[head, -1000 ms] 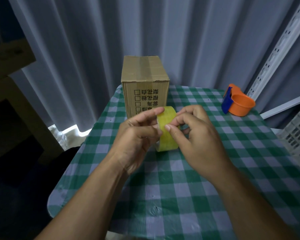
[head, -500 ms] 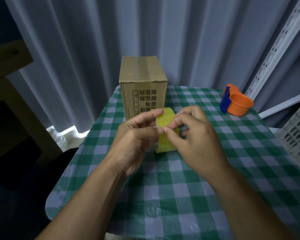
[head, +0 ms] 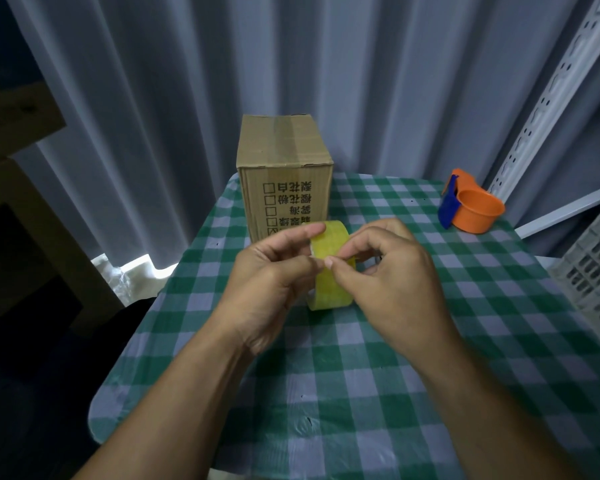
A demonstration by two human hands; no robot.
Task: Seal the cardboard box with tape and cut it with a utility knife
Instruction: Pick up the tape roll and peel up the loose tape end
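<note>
Over tablecloth (head: 361, 393), left hand (head: 274, 282), right hand (head: 392, 282) still grip tape (head: 329, 292).

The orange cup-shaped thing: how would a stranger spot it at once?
Start at the table with the green checked cloth. Look to its far right corner, well right of the cardboard box. The orange cup-shaped thing sits there, the only orange item, with a blue tab on its left.

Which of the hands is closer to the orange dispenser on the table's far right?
Right. Both hands hold the yellow tape roll; the right hand sits on the side toward the orange dispenser, the left hand on the roll's far side from it.
</note>
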